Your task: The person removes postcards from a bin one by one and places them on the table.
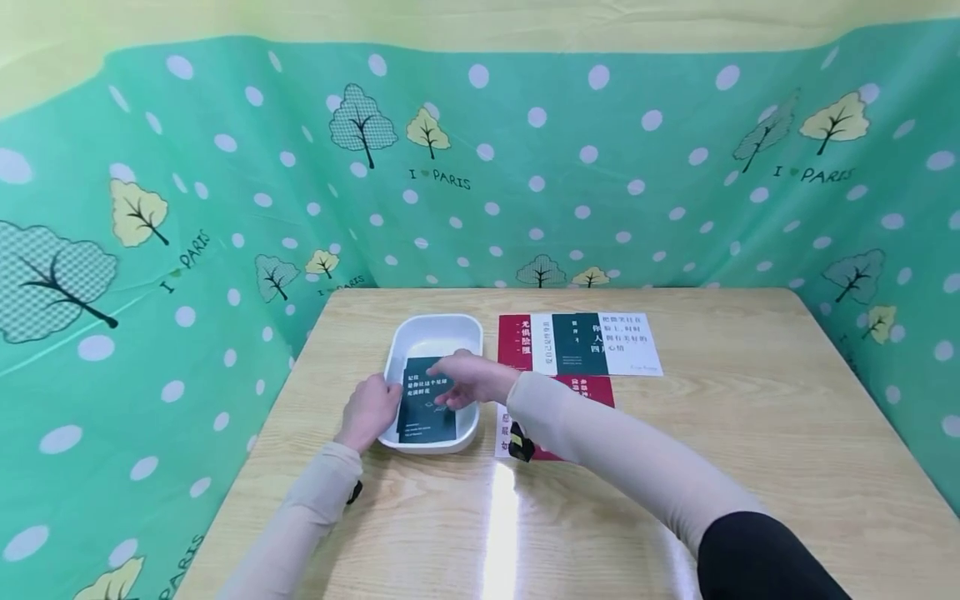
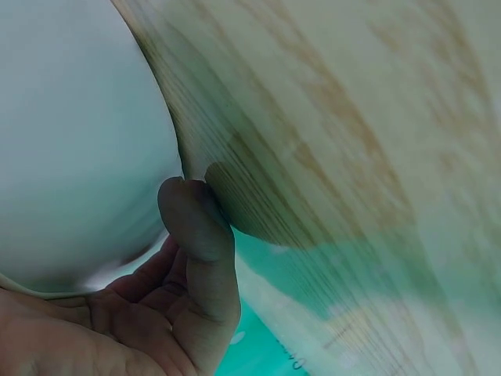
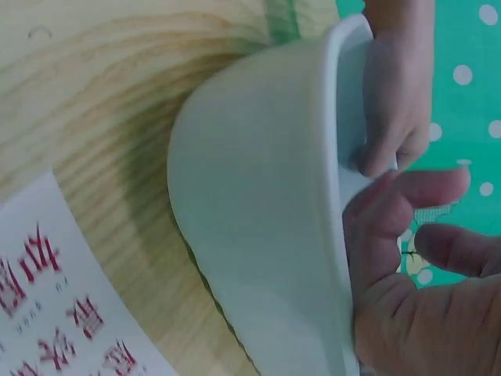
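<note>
A white plastic tub (image 1: 468, 427) stands on the left part of the table, with dark green printed cards (image 1: 423, 421) lying in it. My left hand (image 1: 372, 408) grips the tub's left wall; in the left wrist view its thumb (image 2: 200, 223) lies along the tub's side. Over the tub's right side reaches my right hand (image 1: 474, 379), its fingers above the cards. The right wrist view shows its thumb and index finger apart with nothing between them. Whether a fingertip touches the top card is unclear.
Right of the tub lie printed cards: a red one (image 1: 513, 346), a white one (image 1: 542, 343), a dark green one (image 1: 577, 343) and a white one (image 1: 632, 354) in a row. Another red card (image 1: 596, 388) and a white card (image 1: 503, 425) lie nearer, partly under the right forearm.
</note>
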### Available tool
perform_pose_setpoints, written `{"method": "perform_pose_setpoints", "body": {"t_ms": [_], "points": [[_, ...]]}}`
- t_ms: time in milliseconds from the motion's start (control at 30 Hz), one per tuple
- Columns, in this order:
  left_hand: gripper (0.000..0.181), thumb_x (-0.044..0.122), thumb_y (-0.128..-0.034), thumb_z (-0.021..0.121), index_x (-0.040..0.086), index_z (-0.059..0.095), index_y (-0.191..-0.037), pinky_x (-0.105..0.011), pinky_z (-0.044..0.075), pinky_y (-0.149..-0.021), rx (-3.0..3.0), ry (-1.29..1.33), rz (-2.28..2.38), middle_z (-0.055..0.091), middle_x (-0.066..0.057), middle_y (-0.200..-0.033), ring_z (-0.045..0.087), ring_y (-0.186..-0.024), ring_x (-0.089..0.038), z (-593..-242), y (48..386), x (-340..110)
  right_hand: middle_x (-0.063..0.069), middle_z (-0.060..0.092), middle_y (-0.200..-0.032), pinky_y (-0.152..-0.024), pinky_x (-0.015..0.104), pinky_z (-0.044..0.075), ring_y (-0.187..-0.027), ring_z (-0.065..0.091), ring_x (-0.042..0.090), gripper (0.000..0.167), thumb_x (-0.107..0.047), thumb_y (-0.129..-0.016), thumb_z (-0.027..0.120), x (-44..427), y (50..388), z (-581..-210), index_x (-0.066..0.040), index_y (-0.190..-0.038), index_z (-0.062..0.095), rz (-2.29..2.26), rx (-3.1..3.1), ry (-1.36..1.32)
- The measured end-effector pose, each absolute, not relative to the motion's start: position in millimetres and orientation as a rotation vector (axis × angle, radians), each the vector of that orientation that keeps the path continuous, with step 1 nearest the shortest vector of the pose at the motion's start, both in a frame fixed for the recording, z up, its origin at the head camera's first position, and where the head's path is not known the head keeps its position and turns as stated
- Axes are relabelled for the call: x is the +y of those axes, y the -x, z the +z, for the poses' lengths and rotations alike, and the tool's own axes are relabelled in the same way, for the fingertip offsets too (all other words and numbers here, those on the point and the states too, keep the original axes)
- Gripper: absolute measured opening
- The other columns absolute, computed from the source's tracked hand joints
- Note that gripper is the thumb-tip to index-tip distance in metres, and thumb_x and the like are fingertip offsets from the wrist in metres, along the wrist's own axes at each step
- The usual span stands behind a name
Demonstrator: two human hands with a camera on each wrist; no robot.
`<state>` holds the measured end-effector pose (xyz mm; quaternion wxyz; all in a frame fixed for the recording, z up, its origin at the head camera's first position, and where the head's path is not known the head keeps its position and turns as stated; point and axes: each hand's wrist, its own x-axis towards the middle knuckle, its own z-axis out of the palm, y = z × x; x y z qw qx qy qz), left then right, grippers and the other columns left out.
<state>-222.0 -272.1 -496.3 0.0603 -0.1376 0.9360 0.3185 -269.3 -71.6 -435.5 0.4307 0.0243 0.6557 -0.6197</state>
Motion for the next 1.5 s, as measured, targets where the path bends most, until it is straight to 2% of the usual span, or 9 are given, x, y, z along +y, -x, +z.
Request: {"method": "perform_pose_setpoints", "body": {"t_ms": [133,267,400,500,600,900,1233,1500], "points": [[0.032,0.02,-0.1076,0.048,-0.008,0.063,-0.114,-0.034,0.06,-0.059,2.813,0.419,0.986,0.066,-0.016,-0.086,0.065,-0.069,-0.024,-495,222,-273,0.034,0.046,-0.147,-0.054,0.019,0.05,-0.064,0.059,0.017,0.058,-0.009,-0.101,0.062,-78,266,-439,0.004,-0.149,0.031,-1.65,1.625,-0.156],[0.033,0.02,-0.1081,0.048,-0.009,0.062,-0.116,-0.036,0.062,-0.062,2.809,0.426,0.974,0.068,-0.019,-0.09,0.067,-0.072,-0.025,-493,221,-272,0.032,0.051,-0.14,-0.054,0.02,0.049,-0.064,0.057,0.016,0.057,-0.005,-0.1,0.063,-80,264,-443,0.005,-0.148,0.034,-1.713,1.659,-0.197],[0.034,0.02,-0.1075,0.048,-0.009,0.063,-0.115,-0.039,0.063,-0.065,2.839,0.43,0.941,0.07,-0.022,-0.097,0.07,-0.076,-0.026,-492,220,-272,0.022,0.061,-0.114,-0.056,0.02,0.05,-0.063,0.054,0.014,0.044,-0.001,-0.1,0.062,-80,262,-446,0.01,-0.138,0.044,-1.71,1.734,-0.133],[0.035,0.021,-0.1067,0.049,-0.01,0.063,-0.114,-0.04,0.062,-0.065,2.857,0.43,0.912,0.07,-0.022,-0.097,0.069,-0.077,-0.026,-492,220,-272,0.013,0.058,-0.092,-0.055,0.02,0.048,-0.061,0.053,0.013,0.034,0.003,-0.1,0.059,-79,260,-447,0.011,-0.132,0.051,-1.724,1.759,-0.081],[0.035,0.02,-0.1062,0.049,-0.011,0.063,-0.114,-0.039,0.062,-0.064,2.86,0.437,0.891,0.07,-0.021,-0.094,0.067,-0.075,-0.026,-492,221,-272,0.009,0.055,-0.082,-0.053,0.02,0.047,-0.06,0.052,0.013,0.029,0.007,-0.099,0.058,-76,259,-448,0.009,-0.128,0.054,-1.735,1.761,-0.044],[0.032,0.02,-0.1056,0.05,-0.009,0.064,-0.109,-0.036,0.06,-0.06,2.864,0.435,0.895,0.069,-0.018,-0.09,0.067,-0.073,-0.025,-492,222,-272,0.011,0.065,-0.083,-0.052,0.021,0.049,-0.06,0.055,0.013,0.007,-0.004,-0.1,0.065,-75,257,-449,-0.001,-0.105,0.061,-1.685,1.856,0.033],[0.032,0.02,-0.1032,0.05,-0.008,0.065,-0.104,-0.039,0.058,-0.06,2.9,0.416,0.877,0.068,-0.017,-0.086,0.066,-0.071,-0.025,-493,221,-272,0.011,0.072,-0.084,-0.053,0.02,0.05,-0.06,0.056,0.013,0.009,-0.011,-0.101,0.071,-76,249,-447,-0.002,-0.1,0.069,-1.572,2.02,0.125],[0.033,0.02,-0.1053,0.051,-0.009,0.065,-0.11,-0.036,0.058,-0.059,2.876,0.416,0.898,0.068,-0.017,-0.087,0.066,-0.07,-0.025,-494,222,-274,0.01,0.073,-0.082,-0.054,0.02,0.051,-0.061,0.058,0.013,0.01,-0.012,-0.1,0.072,-77,249,-448,-0.003,-0.095,0.072,-1.554,2.072,0.14]]}}
